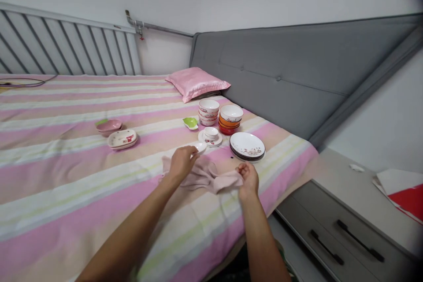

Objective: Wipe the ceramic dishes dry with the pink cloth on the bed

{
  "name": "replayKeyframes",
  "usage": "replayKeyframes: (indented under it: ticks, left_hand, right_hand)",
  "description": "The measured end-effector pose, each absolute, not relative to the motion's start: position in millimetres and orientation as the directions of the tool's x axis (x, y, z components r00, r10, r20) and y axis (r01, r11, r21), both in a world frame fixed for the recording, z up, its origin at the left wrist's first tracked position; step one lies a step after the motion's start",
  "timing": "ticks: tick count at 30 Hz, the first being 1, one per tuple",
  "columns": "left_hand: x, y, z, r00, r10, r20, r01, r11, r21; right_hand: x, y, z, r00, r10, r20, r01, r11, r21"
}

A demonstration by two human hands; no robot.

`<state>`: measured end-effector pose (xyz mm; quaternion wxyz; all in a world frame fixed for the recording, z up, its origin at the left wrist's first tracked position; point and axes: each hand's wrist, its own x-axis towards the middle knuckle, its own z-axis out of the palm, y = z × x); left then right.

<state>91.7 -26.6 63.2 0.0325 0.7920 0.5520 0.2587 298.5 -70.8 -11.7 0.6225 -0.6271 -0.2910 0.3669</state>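
My left hand [181, 162] pinches the edge of a small white dish [200, 147], holding it just above a pale pink cloth [205, 175] on the striped bed. Between the fingers of my right hand [248, 180] is the cloth's right end. Just beyond the dish, small white bowls [210, 132] are stacked on flowered saucers [216, 142]. To the right lies a stack of dark-rimmed white plates [247, 144]. Behind stand white bowls with red trim [209, 106] and a pile of white, orange and red bowls [230, 120]. A green leaf-shaped dish [191, 123] sits left of them.
On the left of the bedspread [82, 176] are a pink dish [111, 126] and a patterned oval dish [123, 138]. A pink pillow [198, 83] rests against the grey headboard [264, 61]. A grey nightstand [350, 185] stands at the right; a pipe [158, 27] runs along the wall.
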Motion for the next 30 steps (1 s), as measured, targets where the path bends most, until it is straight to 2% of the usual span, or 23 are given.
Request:
replayKeyframes:
  ticks: [3,10,12,15,18,20,23,24,26,28,30]
  left_hand:
    - [101,-35,37,0.345,0.873,0.345,0.822,-0.459,0.338]
    - [101,-40,-1,0.405,0.861,0.307,0.789,-0.499,0.358]
    - [101,-38,-6,0.413,0.861,0.298,0.783,-0.503,0.367]
    - [101,-34,-10,0.413,0.861,0.296,0.776,-0.503,0.381]
    - [97,-29,-12,0.405,0.860,0.309,0.771,-0.503,0.390]
    - [94,-27,-13,0.396,0.860,0.321,0.770,-0.502,0.395]
    - [92,-26,-13,0.384,0.861,0.332,0.771,-0.497,0.398]
    - [92,-26,-13,0.383,0.861,0.334,0.772,-0.497,0.397]
    - [93,-26,-10,0.389,0.858,0.334,0.771,-0.502,0.392]
    - [95,-28,-7,0.410,0.850,0.332,0.763,-0.519,0.385]
    - [98,-32,-3,0.444,0.831,0.336,0.744,-0.551,0.378]
  right_hand:
    - [311,-75,-7,0.551,0.824,-0.130,-0.032,-0.135,-0.990]
    - [296,-69,-17,0.494,0.861,-0.123,0.291,-0.297,-0.910]
    - [286,-68,-17,0.402,0.908,-0.118,0.439,-0.304,-0.846]
    - [274,-66,-13,0.250,0.962,-0.110,0.694,-0.257,-0.673]
    - [269,-61,-3,0.251,0.962,-0.110,0.749,-0.265,-0.607]
    - [270,-55,7,0.325,0.946,-0.012,0.789,-0.278,-0.548]
    - [276,-47,20,0.395,0.861,0.321,0.859,-0.222,-0.461]
    - [277,-45,22,0.381,0.835,0.397,0.867,-0.174,-0.467]
    - [278,-45,22,0.356,0.828,0.433,0.823,-0.058,-0.565]
    - [274,-49,14,0.361,0.868,0.339,0.666,0.014,-0.745]
    - [265,-55,4,0.340,0.930,0.140,0.409,-0.012,-0.912]
